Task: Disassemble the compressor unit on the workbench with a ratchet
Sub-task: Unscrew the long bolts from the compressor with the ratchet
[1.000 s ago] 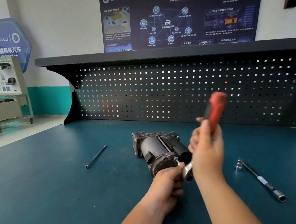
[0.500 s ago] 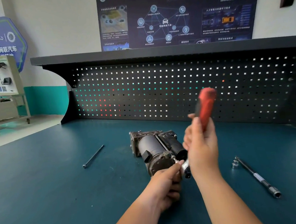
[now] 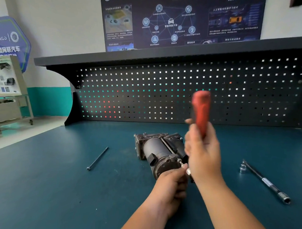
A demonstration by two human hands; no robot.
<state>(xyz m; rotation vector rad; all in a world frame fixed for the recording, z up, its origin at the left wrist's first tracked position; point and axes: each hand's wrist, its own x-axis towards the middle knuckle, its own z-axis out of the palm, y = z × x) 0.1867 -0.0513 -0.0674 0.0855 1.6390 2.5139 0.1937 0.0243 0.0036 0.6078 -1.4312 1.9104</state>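
Note:
The grey metal compressor unit (image 3: 159, 152) lies on the blue-green workbench (image 3: 54, 191), its round end facing me. My right hand (image 3: 203, 152) grips the red handle of the ratchet (image 3: 201, 109), which stands nearly upright and is motion-blurred. The ratchet's silver head is at the compressor's near right corner, on a bolt. My left hand (image 3: 170, 187) pinches the silver socket end at that head, just below the bolt. The ratchet's lower shaft is hidden behind my right hand.
A long dark bolt (image 3: 97, 158) lies on the bench left of the compressor. To the right lies an extension bar (image 3: 264, 181) with a small socket (image 3: 242, 169) next to its far end. A dark pegboard (image 3: 163, 96) with a shelf backs the bench.
The red ratchet handle has swung left, from leaning right to nearly upright. My left hand stays at the ratchet head. The compressor has not moved.

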